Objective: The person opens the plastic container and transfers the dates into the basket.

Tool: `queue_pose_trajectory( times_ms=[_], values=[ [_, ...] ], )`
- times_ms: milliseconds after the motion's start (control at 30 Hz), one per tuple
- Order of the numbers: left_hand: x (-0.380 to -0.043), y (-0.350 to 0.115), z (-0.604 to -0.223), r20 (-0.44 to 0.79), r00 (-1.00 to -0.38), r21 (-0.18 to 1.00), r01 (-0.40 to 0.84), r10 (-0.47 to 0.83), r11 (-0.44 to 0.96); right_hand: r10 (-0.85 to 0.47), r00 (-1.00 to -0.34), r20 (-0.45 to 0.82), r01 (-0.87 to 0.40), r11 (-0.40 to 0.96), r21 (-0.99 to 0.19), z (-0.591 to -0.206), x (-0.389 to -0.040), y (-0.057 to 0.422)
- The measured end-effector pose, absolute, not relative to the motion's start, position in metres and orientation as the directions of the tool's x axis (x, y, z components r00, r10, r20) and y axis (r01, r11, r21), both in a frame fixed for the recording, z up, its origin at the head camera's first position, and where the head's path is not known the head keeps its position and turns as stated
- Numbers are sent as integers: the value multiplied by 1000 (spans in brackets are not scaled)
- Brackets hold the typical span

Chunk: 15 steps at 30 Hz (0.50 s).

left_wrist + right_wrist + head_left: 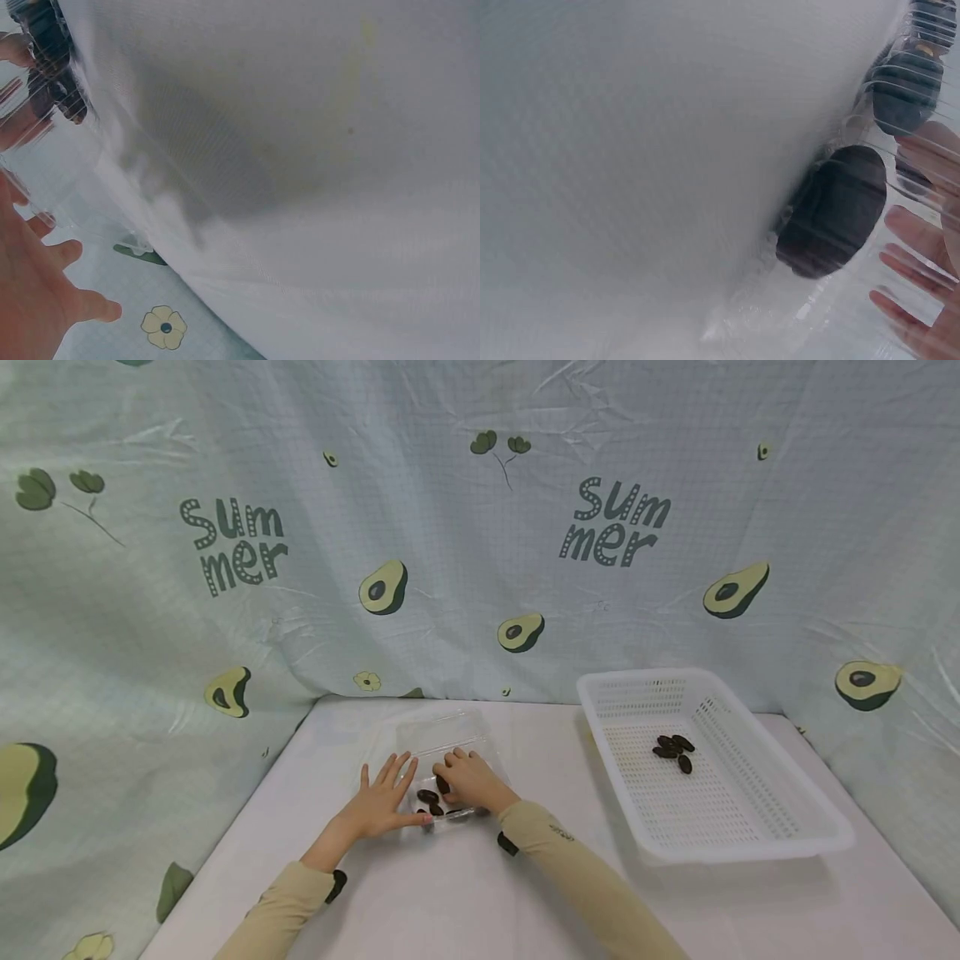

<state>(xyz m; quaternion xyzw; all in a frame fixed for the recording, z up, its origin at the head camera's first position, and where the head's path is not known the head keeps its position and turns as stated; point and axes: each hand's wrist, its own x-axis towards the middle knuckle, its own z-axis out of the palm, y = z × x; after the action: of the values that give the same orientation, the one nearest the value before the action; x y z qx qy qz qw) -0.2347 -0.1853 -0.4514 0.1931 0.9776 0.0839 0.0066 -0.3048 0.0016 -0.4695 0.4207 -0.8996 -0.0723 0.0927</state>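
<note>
White tbl [420, 902] — dk oval pcs [428, 796] in clr box [435, 732] — partly hidden behind hands [380, 806] [472, 779]

Oval pieces [428, 797]: blackish brown; the ones in the basket [720, 814] the same shade.
Lidded box [442, 731]: clear, colourless, marked with fine parallel ribs.
Basket: plain white, rows of slots on walls and floor.
Tabletop [540, 760]: white, faintly pinkish from where I stand.
Sleeves [592, 893]: both tan, small dark mark [561, 832] on the right.
Wrist gear [507, 843]: black.
Backdrop cloth [450, 527]: pale grey-blue, faint grid.
Avocado prints [382, 587]: yellow-green flesh, dark green edge, dark pit.
Lettering [614, 522]: "summer", grey-green, pale dots.
Flower print [163, 328]: cream-yellow, dark centre.
</note>
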Motion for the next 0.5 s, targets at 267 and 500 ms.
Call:
queue_pose_trajectory(
  times_ms=[267, 500],
  values=[
    [-234, -186, -453, 41, -928, 177, 373, 371, 911, -755, -642, 133, -723, 654, 223, -457, -301, 12],
    [-234, -185, -453, 52, -926, 178, 377, 374, 909, -748, -631, 206, -722, 663, 197, -440, -293, 28]
  ],
)
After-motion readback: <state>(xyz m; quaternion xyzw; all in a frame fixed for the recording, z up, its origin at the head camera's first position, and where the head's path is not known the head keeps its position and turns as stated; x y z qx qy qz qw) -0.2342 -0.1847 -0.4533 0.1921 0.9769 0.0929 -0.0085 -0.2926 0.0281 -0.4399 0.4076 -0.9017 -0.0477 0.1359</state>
